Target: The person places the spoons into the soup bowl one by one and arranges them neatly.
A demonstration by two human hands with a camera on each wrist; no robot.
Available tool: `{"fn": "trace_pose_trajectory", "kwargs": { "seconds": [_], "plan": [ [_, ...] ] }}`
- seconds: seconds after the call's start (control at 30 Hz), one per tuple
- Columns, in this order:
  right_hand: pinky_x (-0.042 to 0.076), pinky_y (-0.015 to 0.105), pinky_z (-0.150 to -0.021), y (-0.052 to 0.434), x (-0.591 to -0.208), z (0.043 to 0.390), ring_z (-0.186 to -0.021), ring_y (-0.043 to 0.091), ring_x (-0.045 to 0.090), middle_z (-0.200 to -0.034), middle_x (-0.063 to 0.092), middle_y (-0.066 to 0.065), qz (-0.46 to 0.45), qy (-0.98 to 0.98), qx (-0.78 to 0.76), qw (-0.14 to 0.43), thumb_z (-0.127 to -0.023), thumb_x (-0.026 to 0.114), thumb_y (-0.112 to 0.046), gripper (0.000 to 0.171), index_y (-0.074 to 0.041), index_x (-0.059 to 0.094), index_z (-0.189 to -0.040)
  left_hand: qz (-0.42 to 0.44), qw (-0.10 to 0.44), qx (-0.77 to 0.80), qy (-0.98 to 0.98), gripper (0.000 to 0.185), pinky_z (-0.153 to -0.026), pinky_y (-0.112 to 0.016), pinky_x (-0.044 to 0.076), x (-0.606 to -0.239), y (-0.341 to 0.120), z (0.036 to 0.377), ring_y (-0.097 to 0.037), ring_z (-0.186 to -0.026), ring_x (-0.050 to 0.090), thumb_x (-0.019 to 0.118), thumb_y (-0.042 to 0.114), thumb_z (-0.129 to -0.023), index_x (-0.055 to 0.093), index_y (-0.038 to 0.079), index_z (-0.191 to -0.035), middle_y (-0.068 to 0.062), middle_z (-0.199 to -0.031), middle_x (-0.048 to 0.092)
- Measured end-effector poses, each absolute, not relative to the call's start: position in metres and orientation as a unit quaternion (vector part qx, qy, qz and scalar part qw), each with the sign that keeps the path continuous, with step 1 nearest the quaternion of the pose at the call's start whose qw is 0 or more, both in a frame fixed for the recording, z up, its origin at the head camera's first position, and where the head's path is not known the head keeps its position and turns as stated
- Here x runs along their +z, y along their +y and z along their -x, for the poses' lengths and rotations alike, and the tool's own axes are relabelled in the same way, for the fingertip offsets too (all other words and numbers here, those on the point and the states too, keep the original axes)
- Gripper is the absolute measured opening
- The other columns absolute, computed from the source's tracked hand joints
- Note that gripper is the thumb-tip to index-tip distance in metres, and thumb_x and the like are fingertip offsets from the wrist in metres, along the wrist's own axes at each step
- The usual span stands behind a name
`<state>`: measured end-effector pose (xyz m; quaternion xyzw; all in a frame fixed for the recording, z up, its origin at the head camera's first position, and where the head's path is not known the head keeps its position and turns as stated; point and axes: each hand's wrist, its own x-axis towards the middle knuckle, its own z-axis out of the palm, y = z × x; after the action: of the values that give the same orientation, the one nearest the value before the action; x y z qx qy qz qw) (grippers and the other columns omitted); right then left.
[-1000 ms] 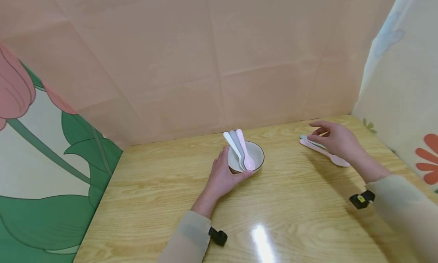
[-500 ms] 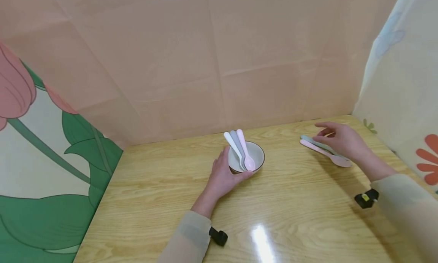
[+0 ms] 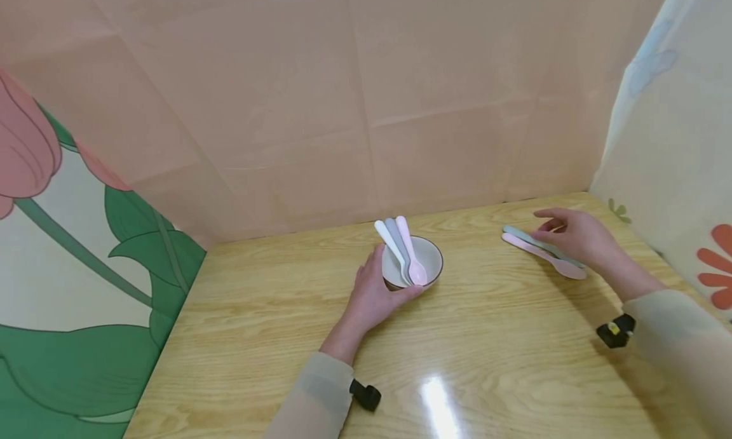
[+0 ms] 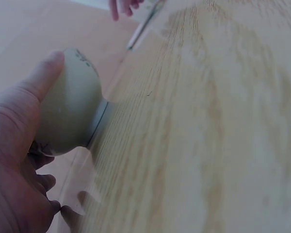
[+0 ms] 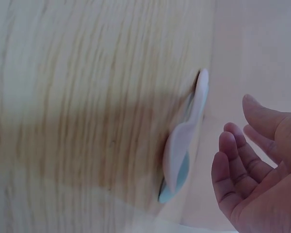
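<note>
My left hand [image 3: 372, 296] grips a small white bowl [image 3: 431, 255] with a dark rim, thumb on the near edge and fingers around the left side. Inside the bowl lean a white spoon [image 3: 387, 237], a grey spoon [image 3: 392, 227] and a pink spoon [image 3: 419, 274], handles upward. Over at the right, a pink spoon [image 3: 567, 269] and a pale green spoon [image 3: 516, 232] lie side by side on the table. Just above them hovers my right hand [image 3: 580, 236], fingers loosely bent, holding nothing. In the right wrist view the pink spoon [image 5: 177, 143] partly covers the green spoon [image 5: 183, 172].
A wood-grain table [image 3: 457, 337] reaches to a pink backdrop [image 3: 286, 108] behind the bowl. Floral panels stand at the left [image 3: 57, 267] and the right [image 3: 675, 172]. Bare tabletop lies between the bowl and the pair of spoons.
My right hand has drawn back to the right and slightly toward me, off the green spoon's handle end, so more of that spoon shows. The left hand and bowl stay put.
</note>
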<state>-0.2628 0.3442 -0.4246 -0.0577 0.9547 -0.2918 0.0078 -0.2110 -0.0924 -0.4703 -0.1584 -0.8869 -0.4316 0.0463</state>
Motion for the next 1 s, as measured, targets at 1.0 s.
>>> {"fn": "trace_pose_trajectory", "kwargs": {
  "seconds": [1.0],
  "plan": [
    [0.046, 0.069, -0.098, 0.363, -0.449, 0.275, -0.12, 0.054, 0.061, -0.134, 0.066, 0.036, 0.048, 0.959, -0.277, 0.042, -0.111, 0.07, -0.033, 0.064, 0.007, 0.05, -0.157, 0.156, 0.035, -0.437, -0.885, 0.107, -0.117, -0.05, 0.039, -0.474, -0.094, 0.214, -0.025, -0.135, 0.054, 0.094, 0.058, -0.085, 0.035, 0.02, -0.166, -0.003, -0.15, 0.058]
  ]
}}
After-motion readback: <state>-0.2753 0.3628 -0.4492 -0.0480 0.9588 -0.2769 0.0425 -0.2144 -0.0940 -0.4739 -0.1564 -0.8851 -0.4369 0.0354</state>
